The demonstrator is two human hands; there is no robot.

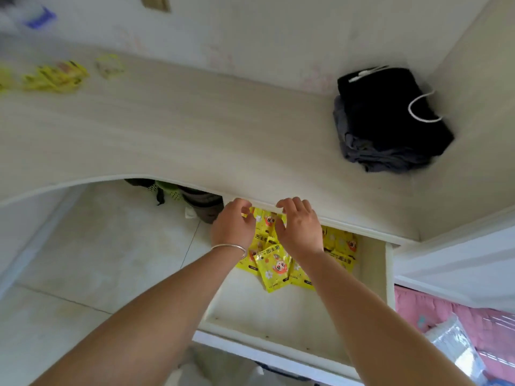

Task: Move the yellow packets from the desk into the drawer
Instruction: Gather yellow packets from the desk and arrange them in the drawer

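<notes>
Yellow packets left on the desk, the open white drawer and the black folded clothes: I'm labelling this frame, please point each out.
Yellow packets left on the desk (54, 76): head view, middle of the pile.
Open white drawer (278, 310): head view, bare floor.
Black folded clothes (390, 118): head view, top layer.

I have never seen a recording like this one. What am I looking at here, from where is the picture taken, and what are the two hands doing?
There is no machine: a person wears a camera on the head, which looks forward and down, so you see their own arms. The left hand, with a bracelet at the wrist, and the right hand reach into an open drawer under the desk. Yellow packets lie at the drawer's back, and the fingers are at them; whether they grip one I cannot tell. More yellow packets wait on the desk's far left, blurred. A pile of dark folded clothes sits on the right.
</notes>
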